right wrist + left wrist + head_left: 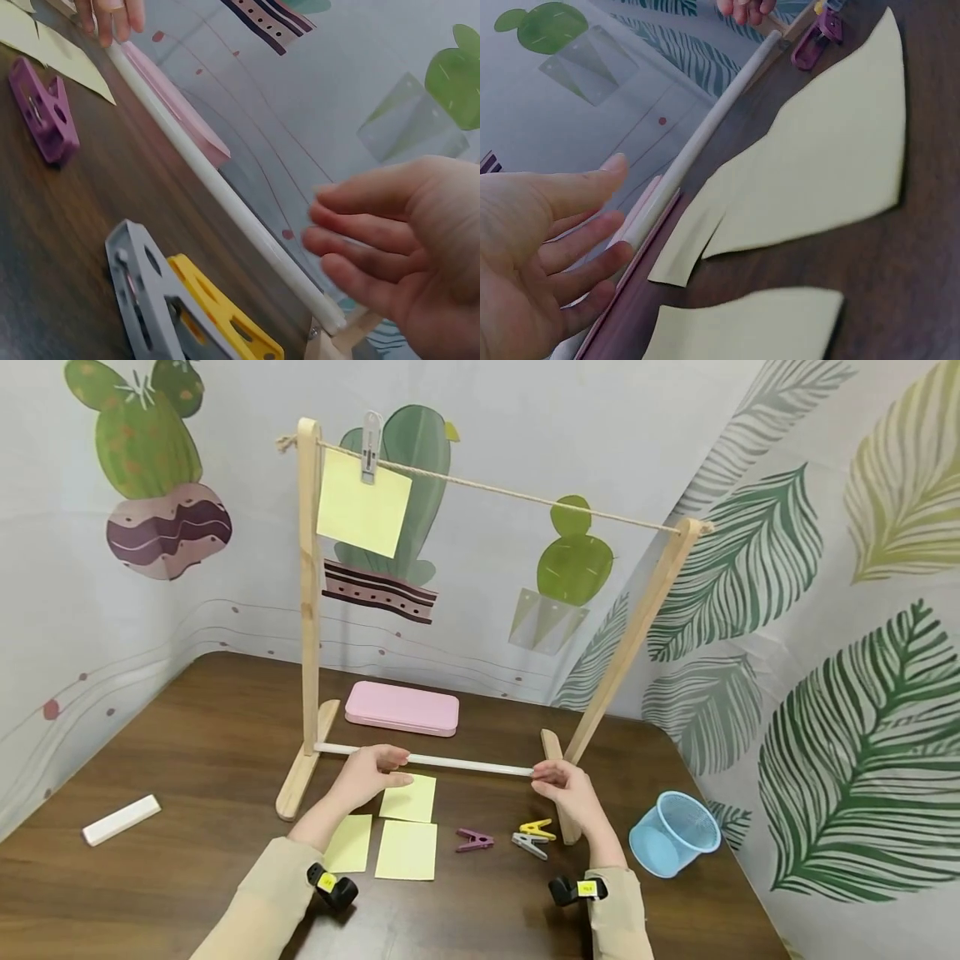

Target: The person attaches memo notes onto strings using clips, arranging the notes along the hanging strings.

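My left hand (369,777) is beside the left part of a white rod (465,765) low on a wooden frame. Its fingers are loosely bent and hold nothing in the left wrist view. Near the rod's right end is my right hand (568,789), its fingers relaxed and apart from the rod in the right wrist view. Yellow paper squares (405,853) lie below the left hand. A purple clothespin (474,840), a yellow clothespin (540,829) and a grey clothespin (529,845) lie between the arms. Another yellow square (360,506) hangs from the rope (525,493) by a grey clothespin (370,447).
Wooden posts (309,585) hold up the rope at either side. Behind the rod lies a pink case (401,708). A blue mesh basket (667,839) stands at the right, and a white bar (122,820) lies at the left of the table (187,893).
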{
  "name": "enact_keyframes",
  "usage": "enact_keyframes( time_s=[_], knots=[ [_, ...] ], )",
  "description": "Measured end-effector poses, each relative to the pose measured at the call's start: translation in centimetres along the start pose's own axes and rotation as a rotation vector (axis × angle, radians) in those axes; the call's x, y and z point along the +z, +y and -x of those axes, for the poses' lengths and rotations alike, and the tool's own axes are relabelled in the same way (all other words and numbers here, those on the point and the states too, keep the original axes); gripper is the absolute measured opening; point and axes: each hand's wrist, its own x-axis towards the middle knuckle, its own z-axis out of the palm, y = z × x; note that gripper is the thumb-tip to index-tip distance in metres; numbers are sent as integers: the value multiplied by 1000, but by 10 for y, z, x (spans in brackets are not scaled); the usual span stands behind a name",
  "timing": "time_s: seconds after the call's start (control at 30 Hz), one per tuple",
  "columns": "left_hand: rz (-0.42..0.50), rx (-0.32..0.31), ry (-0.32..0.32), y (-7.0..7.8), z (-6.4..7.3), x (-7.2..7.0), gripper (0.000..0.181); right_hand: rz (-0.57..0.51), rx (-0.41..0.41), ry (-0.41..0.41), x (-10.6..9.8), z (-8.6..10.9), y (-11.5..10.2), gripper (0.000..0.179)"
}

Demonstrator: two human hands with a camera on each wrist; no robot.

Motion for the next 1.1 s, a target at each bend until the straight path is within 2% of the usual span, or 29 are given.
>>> enact_keyframes(
  time_s=[0.2, 0.4, 0.53, 0.8, 1.1],
  knots=[
    [-37, 15, -59, -1, 1, 0, 43, 88, 1, -141, -6, 2, 5, 29],
    [-115, 36, -124, -3, 0, -2, 49, 105, -11, -252, -10, 3, 6, 26],
    [-147, 45, -159, -3, 0, -2, 53, 130, 9, -321, -12, 5, 6, 21],
    [-209, 75, -199, -2, 1, -2, 56, 171, 2, -373, -15, 6, 9, 20],
    [-257, 79, -190, -3, 1, 0, 54, 227, -17, -393, -12, 5, 11, 19]
  ],
)
